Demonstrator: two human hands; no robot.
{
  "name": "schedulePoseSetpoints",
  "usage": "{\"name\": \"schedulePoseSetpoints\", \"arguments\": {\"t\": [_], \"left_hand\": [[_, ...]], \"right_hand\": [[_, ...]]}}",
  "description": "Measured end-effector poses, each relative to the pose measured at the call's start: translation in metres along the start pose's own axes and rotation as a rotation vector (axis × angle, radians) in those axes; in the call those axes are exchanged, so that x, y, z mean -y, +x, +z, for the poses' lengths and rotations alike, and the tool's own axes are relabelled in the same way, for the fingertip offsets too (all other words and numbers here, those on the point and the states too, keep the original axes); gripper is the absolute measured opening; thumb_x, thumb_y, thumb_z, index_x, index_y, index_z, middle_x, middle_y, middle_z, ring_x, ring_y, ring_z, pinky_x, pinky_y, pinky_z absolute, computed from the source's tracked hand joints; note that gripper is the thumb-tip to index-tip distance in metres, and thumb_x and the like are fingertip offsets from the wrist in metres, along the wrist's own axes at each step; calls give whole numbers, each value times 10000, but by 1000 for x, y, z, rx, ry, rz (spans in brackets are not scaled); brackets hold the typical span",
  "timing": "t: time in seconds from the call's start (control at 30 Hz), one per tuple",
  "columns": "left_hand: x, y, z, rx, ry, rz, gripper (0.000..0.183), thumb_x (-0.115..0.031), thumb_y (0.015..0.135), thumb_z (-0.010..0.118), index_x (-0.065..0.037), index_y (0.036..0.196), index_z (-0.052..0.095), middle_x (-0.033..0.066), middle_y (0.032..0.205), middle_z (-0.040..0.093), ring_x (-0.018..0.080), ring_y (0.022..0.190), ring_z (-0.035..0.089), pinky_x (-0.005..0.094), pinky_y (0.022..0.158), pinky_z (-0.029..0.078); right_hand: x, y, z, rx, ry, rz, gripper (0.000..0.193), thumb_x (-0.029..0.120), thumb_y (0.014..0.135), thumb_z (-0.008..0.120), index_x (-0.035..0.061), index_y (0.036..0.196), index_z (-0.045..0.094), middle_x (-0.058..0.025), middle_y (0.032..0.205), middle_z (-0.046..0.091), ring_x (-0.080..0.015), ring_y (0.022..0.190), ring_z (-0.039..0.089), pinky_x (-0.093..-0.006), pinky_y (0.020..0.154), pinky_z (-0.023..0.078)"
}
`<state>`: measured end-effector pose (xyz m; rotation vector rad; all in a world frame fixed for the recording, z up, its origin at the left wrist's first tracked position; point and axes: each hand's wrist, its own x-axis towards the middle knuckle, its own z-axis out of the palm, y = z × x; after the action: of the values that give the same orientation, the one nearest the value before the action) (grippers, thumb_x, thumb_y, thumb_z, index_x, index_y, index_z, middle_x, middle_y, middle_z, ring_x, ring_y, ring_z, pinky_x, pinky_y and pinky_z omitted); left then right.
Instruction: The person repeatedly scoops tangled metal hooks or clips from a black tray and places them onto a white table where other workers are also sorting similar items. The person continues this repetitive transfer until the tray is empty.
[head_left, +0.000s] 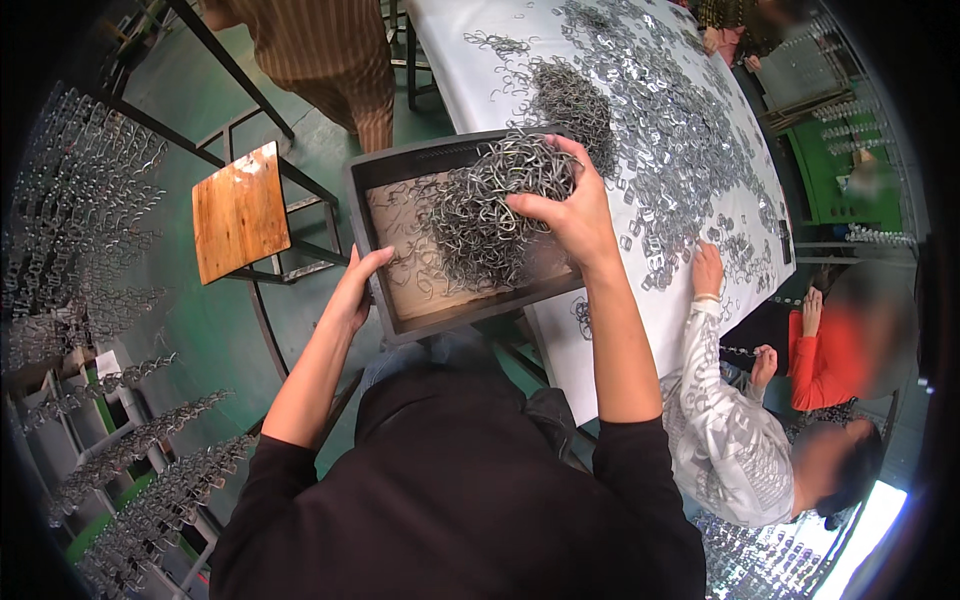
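Note:
A dark, shallow rectangular tray (445, 322) is held in front of me, its right side over the edge of the white table. My left hand (352, 290) grips the tray's left wall, thumb over the rim. Inside the tray lies a tangled heap of small bent metal hooks (475, 235), with loose ones scattered on its brownish bottom. My right hand (572, 205) clasps a large clump of these metal hooks (525, 170) above the tray's right part, thumb and fingers spread around it.
The white-covered table (570, 355) bears another hook pile (575, 105) and many flat metal pieces (670, 130). A wooden-topped stool (240, 215) stands left. Co-workers sit at the right, one in a patterned white top (725, 440); another person (320, 50) stands ahead. Racks of hanging metal parts (80, 220) line the left.

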<state>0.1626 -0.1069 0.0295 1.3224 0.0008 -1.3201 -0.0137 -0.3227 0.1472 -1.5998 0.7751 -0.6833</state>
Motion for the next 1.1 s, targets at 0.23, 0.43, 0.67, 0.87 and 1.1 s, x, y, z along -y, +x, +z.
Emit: {"name": "schedulePoseSetpoints", "arguments": {"t": [0.23,0.43,0.67,0.87,1.1], "left_hand": [[-7,5,7,-6,17,8,802,-357,769,730,-49,1392,329,117,1321,477,243,1220,462,373,1055,340],[-8,9,3,60,146,62,785,-444,757,693,-136,1366,306,121,1280,483,245,1147,519,404,762,498],[-5,15,-7,109,163,55,857,-465,729,707,-138,1390,270,128,1311,458,265,1201,467,440,804,468],[-3,28,-14,135,174,53,869,-483,724,703,-142,1395,269,129,1348,438,287,1226,443,502,862,408],[-11,28,-11,141,195,22,873,-506,735,696,-149,1406,266,129,1380,418,308,1244,438,524,861,411]], "right_hand": [[-55,-5,15,232,-884,-155,763,179,653,764,179,1342,437,-134,1167,548,-354,1035,590,-464,857,493],[-73,-2,12,305,-1031,-82,946,321,609,837,209,1415,355,-158,1288,485,-339,1175,523,-519,917,462],[-52,9,23,149,-666,-39,816,199,549,805,164,1305,501,-165,1207,601,-328,1072,606,-401,915,487],[3,8,4,43,-448,-161,771,88,537,823,104,1258,551,-105,1083,677,-180,919,647,-288,822,500],[-46,1,25,38,-557,-97,747,123,552,806,104,1256,558,-115,1202,625,-243,1087,606,-325,951,454]]}}
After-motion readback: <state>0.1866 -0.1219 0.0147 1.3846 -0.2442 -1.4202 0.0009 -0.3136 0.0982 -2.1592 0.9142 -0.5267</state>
